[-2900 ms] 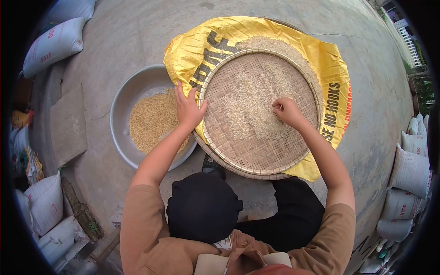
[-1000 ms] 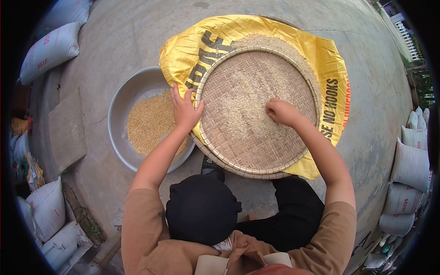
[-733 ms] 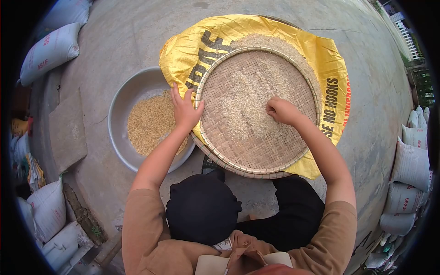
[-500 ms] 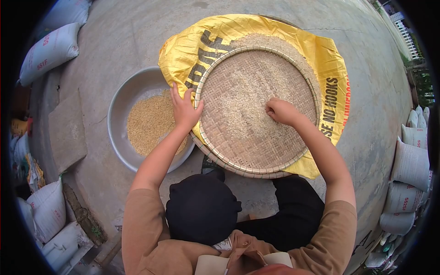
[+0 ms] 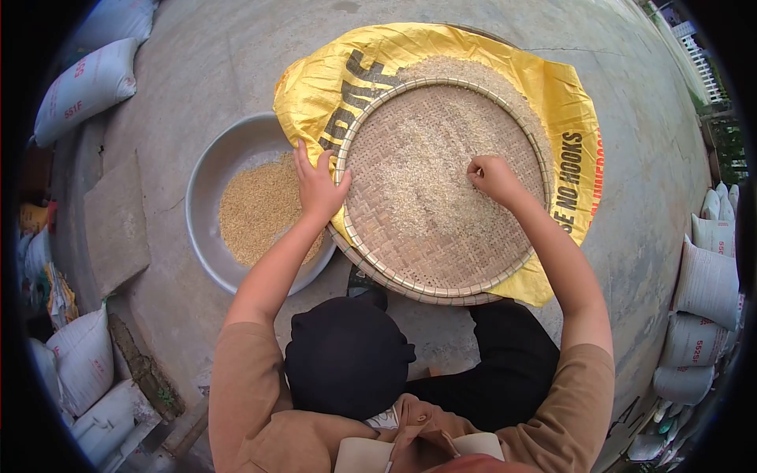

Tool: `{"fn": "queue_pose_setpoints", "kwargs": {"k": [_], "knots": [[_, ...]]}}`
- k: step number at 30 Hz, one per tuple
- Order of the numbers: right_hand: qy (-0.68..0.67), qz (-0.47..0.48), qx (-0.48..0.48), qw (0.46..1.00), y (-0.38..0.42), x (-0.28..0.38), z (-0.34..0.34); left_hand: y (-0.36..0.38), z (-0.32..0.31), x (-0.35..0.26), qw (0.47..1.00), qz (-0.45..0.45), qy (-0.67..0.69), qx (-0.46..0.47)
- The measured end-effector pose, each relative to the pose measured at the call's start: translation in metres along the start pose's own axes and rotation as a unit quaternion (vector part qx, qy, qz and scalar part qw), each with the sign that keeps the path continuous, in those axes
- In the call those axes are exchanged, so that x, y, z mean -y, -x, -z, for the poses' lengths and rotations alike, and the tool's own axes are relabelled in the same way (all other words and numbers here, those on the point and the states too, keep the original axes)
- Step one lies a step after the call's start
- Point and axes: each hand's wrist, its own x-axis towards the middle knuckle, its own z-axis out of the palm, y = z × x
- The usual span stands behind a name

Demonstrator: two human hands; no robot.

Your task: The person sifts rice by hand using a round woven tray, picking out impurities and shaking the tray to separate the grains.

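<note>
A round woven tray [image 5: 394, 260] with pale grain [image 5: 426, 169] spread over it rests on another woven tray and a yellow sack [image 5: 315, 87]. My left hand [image 5: 319, 188] lies at the tray's left rim, thumb and fingers apart, touching the rim and the sack. Over the right part of the tray is my right hand [image 5: 493, 177], its fingers curled together in a pinch just above the grain; whatever is between the fingertips is too small to make out. A metal basin [image 5: 206, 236] holding golden grain [image 5: 256, 209] stands left of the tray, partly behind my left forearm.
White sacks [image 5: 87, 87] lie along the left side, and more filled sacks [image 5: 706, 284] are stacked at the right edge. A flat slab [image 5: 117, 221] lies on the concrete floor at left. My knees are below the tray.
My right hand has moved slightly up and to the right over the tray, its fingers still closed. My left hand has stayed at the rim.
</note>
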Motion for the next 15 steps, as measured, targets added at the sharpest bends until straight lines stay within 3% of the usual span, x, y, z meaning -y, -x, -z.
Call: {"fn": "queue_pose_setpoints", "kwargs": {"k": [8, 15], "knots": [[-0.054, -0.012, -0.022, 0.998, 0.003, 0.005, -0.017, 0.000, 0.001, 0.000, 1.000, 0.000, -0.006, 0.006], [0.020, -0.007, -0.002, 1.000, 0.003, 0.009, -0.021, -0.001, 0.001, -0.001, 1.000, 0.003, -0.007, 0.008]]}}
